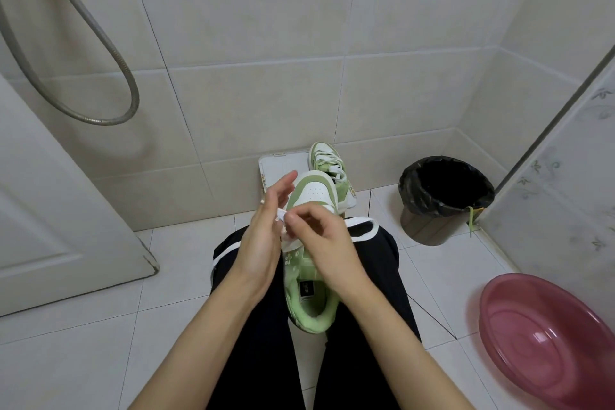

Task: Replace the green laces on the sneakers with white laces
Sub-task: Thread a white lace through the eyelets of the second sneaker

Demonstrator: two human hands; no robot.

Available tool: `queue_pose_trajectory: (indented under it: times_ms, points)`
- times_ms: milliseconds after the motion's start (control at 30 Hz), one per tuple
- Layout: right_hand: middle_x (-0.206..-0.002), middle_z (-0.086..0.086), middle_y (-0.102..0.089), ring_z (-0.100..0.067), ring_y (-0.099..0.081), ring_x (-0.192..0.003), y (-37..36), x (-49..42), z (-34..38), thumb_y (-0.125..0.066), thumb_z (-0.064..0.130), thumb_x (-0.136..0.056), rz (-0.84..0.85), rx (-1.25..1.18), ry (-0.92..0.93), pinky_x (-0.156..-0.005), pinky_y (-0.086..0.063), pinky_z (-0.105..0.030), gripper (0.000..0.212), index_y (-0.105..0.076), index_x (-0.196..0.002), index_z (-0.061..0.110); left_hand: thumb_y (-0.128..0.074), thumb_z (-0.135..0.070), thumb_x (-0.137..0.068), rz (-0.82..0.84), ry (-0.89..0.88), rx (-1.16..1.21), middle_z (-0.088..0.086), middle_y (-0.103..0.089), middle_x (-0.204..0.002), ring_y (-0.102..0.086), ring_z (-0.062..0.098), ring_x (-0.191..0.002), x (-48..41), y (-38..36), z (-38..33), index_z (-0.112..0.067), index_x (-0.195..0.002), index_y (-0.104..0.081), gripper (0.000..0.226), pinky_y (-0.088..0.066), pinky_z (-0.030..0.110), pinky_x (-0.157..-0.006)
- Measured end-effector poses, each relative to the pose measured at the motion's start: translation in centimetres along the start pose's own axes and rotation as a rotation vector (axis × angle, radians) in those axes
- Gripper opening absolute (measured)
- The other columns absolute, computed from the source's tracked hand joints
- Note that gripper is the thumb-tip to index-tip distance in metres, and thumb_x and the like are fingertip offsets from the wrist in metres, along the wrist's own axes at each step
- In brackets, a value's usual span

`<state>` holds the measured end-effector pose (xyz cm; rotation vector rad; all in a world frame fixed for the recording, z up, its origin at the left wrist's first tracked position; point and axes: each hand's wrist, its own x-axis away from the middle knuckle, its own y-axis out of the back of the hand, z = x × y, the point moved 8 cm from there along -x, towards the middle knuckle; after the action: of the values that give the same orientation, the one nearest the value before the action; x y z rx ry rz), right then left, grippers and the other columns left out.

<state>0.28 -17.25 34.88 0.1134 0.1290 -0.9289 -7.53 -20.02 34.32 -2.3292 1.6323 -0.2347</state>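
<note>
A green and white sneaker (311,306) lies on my lap between my knees, toe pointing away, its eyelets covered by my hands. My right hand (327,245) pinches a white lace (282,212) just above the tongue. My left hand (263,236) is to the left of the shoe with its fingers stretched upward, and it holds the same lace, whose tip sticks out past the hand's left edge. The second sneaker (327,156) stands on a white board (283,166) against the wall and carries white laces. A green lace (471,220) hangs over the rim of the bin.
A black-lined waste bin (442,200) stands to the right of the shoes. A pink basin (545,336) lies on the tiled floor at the lower right. A shower hose (109,53) loops on the left wall above a white door (50,210).
</note>
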Motion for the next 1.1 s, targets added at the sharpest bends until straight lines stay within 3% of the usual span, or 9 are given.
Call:
queue_pose_trajectory:
  times_ms: [100,233,367,533,633,733,867,967,1100]
  points:
    - [-0.071,0.012,-0.062,-0.005,-0.055,-0.064,2.3,-0.2,-0.9,-0.062,0.018,-0.091,-0.022,0.106,-0.053,-0.065,-0.044,-0.021,0.017,-0.065,-0.076,0.026,-0.04,-0.058,-0.084,-0.008,0.012,-0.235,-0.014,-0.05,-0.134,-0.046,-0.009,-0.121,0.1,0.5,1.4,-0.042,-0.119,-0.056,0.042,-0.04,0.003,-0.087]
    - [-0.088,0.01,-0.07,-0.013,-0.062,-0.087,8.6,0.1,-2.4,-0.062,0.023,-0.088,-0.284,0.664,-0.185,-0.075,-0.046,-0.031,0.01,-0.071,-0.082,0.023,-0.068,-0.032,-0.085,-0.076,-0.094,-0.807,-0.011,-0.04,-0.121,-0.043,0.0,-0.115,1.6,2.0,3.1,-0.026,-0.119,-0.05,0.039,-0.028,-0.001,-0.09]
    - [-0.096,0.008,-0.068,-0.013,-0.06,-0.093,12.0,1.1,-2.4,-0.066,0.027,-0.086,-0.408,0.737,-0.202,-0.077,-0.045,-0.033,0.008,-0.073,-0.086,0.026,-0.062,-0.03,-0.082,-0.082,-0.549,-1.223,-0.007,-0.046,-0.108,-0.047,0.011,-0.1,5.4,0.3,1.5,-0.017,-0.102,-0.059,0.024,-0.038,0.022,-0.088]
    - [-0.087,0.015,-0.06,-0.007,-0.059,-0.086,7.9,0.9,-3.5,-0.069,0.028,-0.084,-0.192,0.683,-0.136,-0.079,-0.045,-0.032,0.004,-0.073,-0.082,0.027,-0.084,-0.009,-0.05,-0.01,-0.383,-1.646,0.021,-0.055,-0.123,-0.057,0.038,-0.111,4.9,-0.4,4.5,-0.005,-0.116,-0.063,0.069,-0.05,0.053,-0.088]
    - [-0.093,0.01,-0.059,-0.01,-0.056,-0.091,6.2,1.2,-4.5,-0.063,0.029,-0.089,-0.21,0.674,-0.114,-0.078,-0.045,-0.034,0.008,-0.068,-0.086,0.023,-0.084,-0.002,-0.048,-0.119,-0.333,-1.643,0.023,-0.06,-0.117,-0.063,0.038,-0.098,4.3,-0.4,4.9,-0.004,-0.109,-0.066,0.064,-0.054,0.047,-0.079]
    - [-0.094,0.007,-0.055,-0.013,-0.045,-0.096,5.8,1.3,-4.6,-0.056,0.031,-0.093,-0.271,0.904,-0.04,-0.063,-0.035,-0.03,0.014,-0.063,-0.089,0.02,-0.085,-0.002,-0.052,-0.127,-0.322,-1.551,0.019,-0.063,-0.111,-0.065,0.033,-0.081,4.4,-0.3,5.6,-0.007,-0.101,-0.069,0.052,-0.056,0.04,-0.07]
    - [-0.095,0.006,-0.049,-0.011,-0.034,-0.095,5.7,1.1,-5.0,-0.057,0.028,-0.093,-0.254,0.945,0.001,-0.059,-0.032,-0.028,0.014,-0.063,-0.089,0.016,-0.085,-0.009,-0.063,-0.145,-0.335,-1.445,0.015,-0.062,-0.116,-0.065,0.03,-0.084,5.0,0.1,5.3,-0.011,-0.091,-0.07,0.032,-0.054,0.035,-0.057]
    - [-0.096,0.006,-0.043,-0.012,-0.032,-0.096,5.5,0.8,-5.5,-0.06,0.023,-0.092,-0.245,0.813,-0.012,-0.068,-0.04,-0.031,0.012,-0.065,-0.09,0.012,-0.084,-0.012,-0.066,-0.155,-0.447,-1.441,0.013,-0.063,-0.114,-0.064,0.029,-0.092,5.3,-0.4,4.2,-0.012,-0.09,-0.072,0.026,-0.052,0.032,-0.055]
    - [-0.097,0.003,-0.043,-0.016,-0.033,-0.1,4.7,0.2,-5.7,-0.06,0.017,-0.093,-0.156,0.631,-0.031,-0.087,-0.038,-0.026,0.01,-0.066,-0.09,0.01,-0.085,-0.01,-0.065,-0.121,-0.503,-1.398,0.009,-0.066,-0.101,-0.065,0.023,-0.08,5.7,-0.5,3.5,-0.011,-0.089,-0.073,0.027,-0.049,0.026,-0.051]
